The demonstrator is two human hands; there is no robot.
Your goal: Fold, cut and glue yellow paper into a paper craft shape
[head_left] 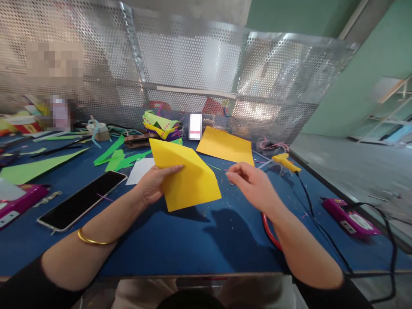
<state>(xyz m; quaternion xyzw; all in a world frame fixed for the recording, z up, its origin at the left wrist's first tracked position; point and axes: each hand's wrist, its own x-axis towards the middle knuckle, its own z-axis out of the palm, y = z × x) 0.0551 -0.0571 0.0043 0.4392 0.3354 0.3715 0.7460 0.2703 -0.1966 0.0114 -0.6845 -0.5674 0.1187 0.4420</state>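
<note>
My left hand point(157, 184) grips a sheet of yellow paper point(189, 180) by its left side, thumb on top, and holds it tilted above the blue table. The sheet has a crease or bend near its upper right. To the right of the paper and apart from it is my right hand point(249, 182), its fingers curled with thumb and fingertips together. Whatever they pinch, if anything, is too small to name. Partly hidden by my right forearm is a red curved loop point(270, 231) on the table.
A yellow-orange sheet point(225, 146) lies behind my hands. A yellow glue gun point(286, 162) and a purple power strip point(350, 218) are to the right. On the left are a black phone point(85, 199), green paper strips point(112, 156) and another purple device point(22, 201). Perforated metal panels point(193, 56) stand behind.
</note>
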